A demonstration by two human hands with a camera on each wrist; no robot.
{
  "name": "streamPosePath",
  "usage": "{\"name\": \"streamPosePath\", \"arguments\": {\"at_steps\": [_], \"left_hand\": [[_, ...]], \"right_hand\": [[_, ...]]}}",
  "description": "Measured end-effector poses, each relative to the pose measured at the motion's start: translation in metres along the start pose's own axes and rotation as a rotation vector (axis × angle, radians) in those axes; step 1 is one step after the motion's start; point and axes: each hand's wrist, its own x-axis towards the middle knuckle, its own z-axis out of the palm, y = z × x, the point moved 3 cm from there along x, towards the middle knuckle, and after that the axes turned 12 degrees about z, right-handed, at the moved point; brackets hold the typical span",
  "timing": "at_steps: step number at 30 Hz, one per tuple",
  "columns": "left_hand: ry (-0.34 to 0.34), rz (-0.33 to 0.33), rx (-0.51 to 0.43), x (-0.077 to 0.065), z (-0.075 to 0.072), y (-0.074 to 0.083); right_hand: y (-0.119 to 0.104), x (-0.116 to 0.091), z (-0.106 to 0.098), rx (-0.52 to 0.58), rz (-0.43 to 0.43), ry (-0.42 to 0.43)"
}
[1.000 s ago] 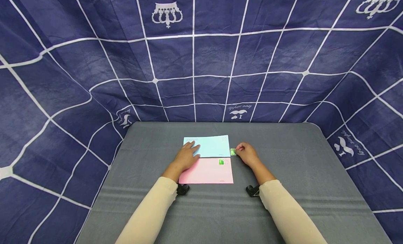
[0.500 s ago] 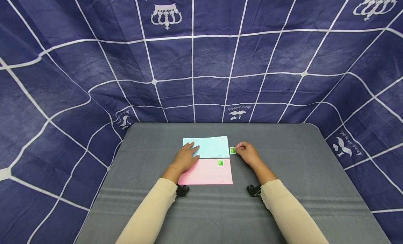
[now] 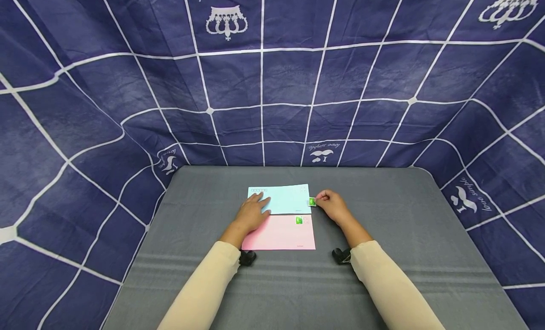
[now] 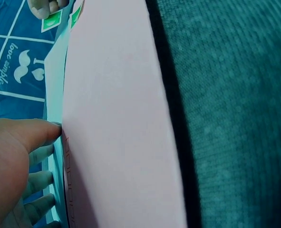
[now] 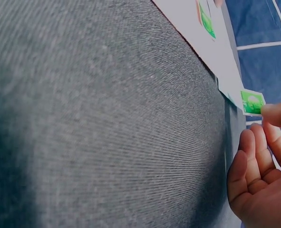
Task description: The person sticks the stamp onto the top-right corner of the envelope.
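A light blue envelope [image 3: 289, 200] lies on the grey table, just beyond a pink envelope [image 3: 278, 235]. My left hand [image 3: 253, 214] rests with spread fingers on the left part of the blue envelope, its thumb by the pink one's upper edge. Between thumb and forefinger my right hand [image 3: 333, 205] pinches a green postage stamp [image 5: 252, 102] with a white border. In the head view the stamp overlaps the blue envelope's right edge. Another green stamp [image 3: 299, 219] sits at the upper right of the pink envelope, beside a printed square.
Grey cloth [image 3: 294, 292] covers the table. A dark blue curtain with white lines [image 3: 285, 79] rises along the back and both sides. A black wrist camera [image 3: 247, 258] hangs under the left sleeve and another black wrist camera [image 3: 340, 256] under the right.
My right hand has shifted slightly left with the stamp, from beside the blue envelope to over its right edge. The left hand and both envelopes have stayed put.
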Motion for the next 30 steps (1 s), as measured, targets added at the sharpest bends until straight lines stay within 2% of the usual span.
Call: {"name": "streamPosePath", "arguments": {"at_steps": [16,24,30], "left_hand": [[0.019,0.025,-0.013,0.001,0.0,-0.001],[0.017,0.015,-0.027,0.0,-0.003,0.0],[0.023,0.027,-0.024,0.0,-0.002,-0.001]], "right_hand": [[-0.012,0.008,0.007,0.0,0.008,-0.002],[-0.019,0.013,0.015,0.043,-0.012,-0.033],[-0.023,0.017,0.016,0.02,-0.035,-0.04]]}}
